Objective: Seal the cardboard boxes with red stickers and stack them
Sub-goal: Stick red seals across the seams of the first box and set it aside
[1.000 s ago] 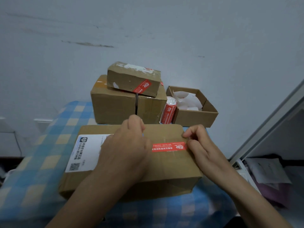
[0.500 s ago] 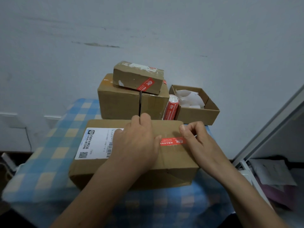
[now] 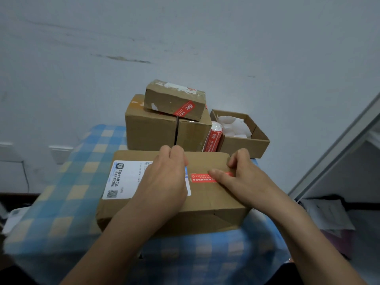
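Note:
A flat cardboard box [image 3: 207,204] with a white shipping label [image 3: 125,179] lies in front of me on the checked table. A red sticker [image 3: 202,178] lies across its top. My left hand [image 3: 164,182] presses flat on the middle of the box, covering part of the label. My right hand [image 3: 238,179] rests on the sticker's right end, thumb on the sticker and fingers curled over the box's far right edge. Behind stands a larger box [image 3: 152,132] with a small box [image 3: 174,100], sealed by a red sticker, on top.
A roll of red stickers [image 3: 213,136] leans between the stack and an open box [image 3: 244,144] with white paper inside. The blue-and-yellow checked cloth [image 3: 67,182] covers the table. A pale wall is behind; a shelf with papers [image 3: 327,214] sits at the right.
My right hand slid leftward along the red sticker, its thumb now covering the sticker's right half. My left hand shifted slightly left, uncovering the sticker's left end. The camera moved closer.

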